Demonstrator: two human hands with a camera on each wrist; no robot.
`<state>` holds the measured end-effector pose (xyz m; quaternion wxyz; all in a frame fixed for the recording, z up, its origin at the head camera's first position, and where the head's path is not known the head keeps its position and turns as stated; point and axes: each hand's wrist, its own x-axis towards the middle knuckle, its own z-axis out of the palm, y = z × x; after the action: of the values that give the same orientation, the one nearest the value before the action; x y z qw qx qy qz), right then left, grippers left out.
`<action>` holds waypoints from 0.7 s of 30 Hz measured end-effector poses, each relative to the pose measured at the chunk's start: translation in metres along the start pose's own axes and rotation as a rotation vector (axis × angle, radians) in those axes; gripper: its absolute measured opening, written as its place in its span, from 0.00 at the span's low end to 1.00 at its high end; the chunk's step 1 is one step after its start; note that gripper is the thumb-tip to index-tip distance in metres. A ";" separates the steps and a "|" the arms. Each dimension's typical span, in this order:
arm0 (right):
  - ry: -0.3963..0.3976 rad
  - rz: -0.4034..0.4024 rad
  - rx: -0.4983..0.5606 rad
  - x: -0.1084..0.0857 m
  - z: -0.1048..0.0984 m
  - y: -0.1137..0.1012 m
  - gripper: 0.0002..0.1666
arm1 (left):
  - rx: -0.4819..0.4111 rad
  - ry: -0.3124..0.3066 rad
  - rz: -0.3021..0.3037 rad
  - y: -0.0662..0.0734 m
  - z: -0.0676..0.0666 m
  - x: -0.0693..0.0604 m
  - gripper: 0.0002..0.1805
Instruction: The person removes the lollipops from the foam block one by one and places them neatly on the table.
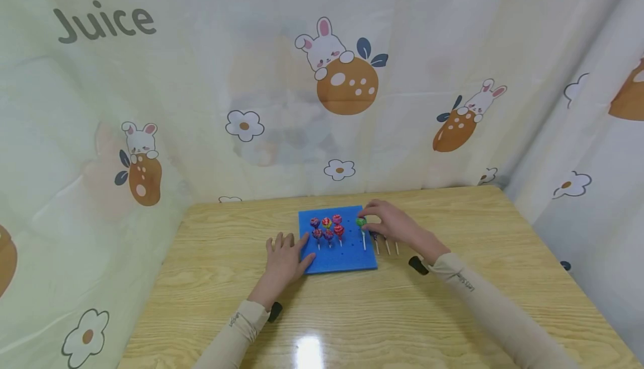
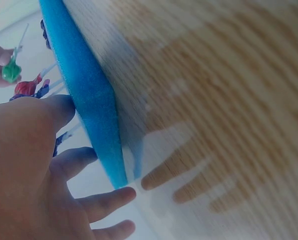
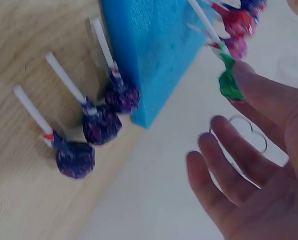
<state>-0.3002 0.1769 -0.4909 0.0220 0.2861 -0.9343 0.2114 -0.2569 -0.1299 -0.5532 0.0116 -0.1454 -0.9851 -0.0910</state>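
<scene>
A green-wrapped lollipop [image 1: 361,221] is pinched by its head between the thumb and forefinger of my right hand [image 1: 394,225], its white stick pointing down over the blue foam board [image 1: 347,260]. In the right wrist view the green lollipop [image 3: 229,82] shows at the thumb tip, the other fingers spread loosely. My left hand [image 1: 283,260] lies at the board's left edge, thumb and forefinger touching it, fingers spread. Several lollipops [image 1: 328,235] in red, pink, yellow and purple wrappers stand in two rows in the board.
Three dark purple lollipops [image 3: 101,125] lie on the wooden table [image 1: 226,235] beside the board's right edge. Small holes dot the board's right part. A patterned curtain [image 1: 282,78] hangs behind the table.
</scene>
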 end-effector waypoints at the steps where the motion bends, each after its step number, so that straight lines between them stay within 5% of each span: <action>1: -0.012 0.002 0.011 -0.001 -0.002 0.002 0.19 | -0.002 -0.006 -0.001 0.000 0.000 0.000 0.34; 21: -0.105 0.141 0.150 -0.037 -0.027 0.051 0.21 | -0.005 -0.009 -0.006 0.001 0.000 0.001 0.34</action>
<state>-0.2986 0.2453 -0.4920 -0.0633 0.2313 -0.9336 0.2663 -0.2579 -0.1286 -0.5533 0.0066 -0.1427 -0.9854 -0.0926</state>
